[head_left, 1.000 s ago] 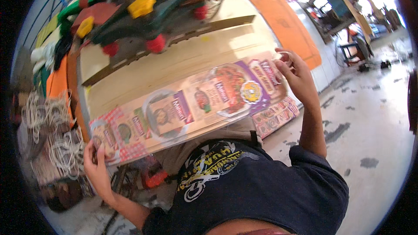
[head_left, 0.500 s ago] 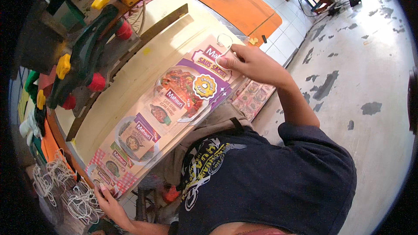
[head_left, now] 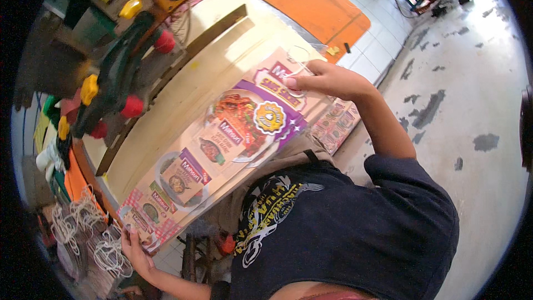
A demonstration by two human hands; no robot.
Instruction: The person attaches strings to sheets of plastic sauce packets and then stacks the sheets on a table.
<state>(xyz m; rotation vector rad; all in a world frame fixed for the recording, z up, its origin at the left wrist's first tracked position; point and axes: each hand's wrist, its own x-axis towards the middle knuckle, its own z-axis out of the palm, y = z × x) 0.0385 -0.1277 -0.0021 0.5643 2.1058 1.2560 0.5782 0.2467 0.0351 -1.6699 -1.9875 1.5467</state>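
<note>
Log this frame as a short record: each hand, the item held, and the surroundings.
Left hand: gripping the lower-left end of a long, rectangular printed panel with food pictures
Right hand: gripping the panel's upper-right end, thumb on the printed face
Attachment: looped white cord at the right hand's end
Surface: cream tabletop behind the panel; contact unclear
Beyond panel: dark, straight bar; dark green machine part with yellow and red knobs
Lower left: tangled white cord bundles
</note>
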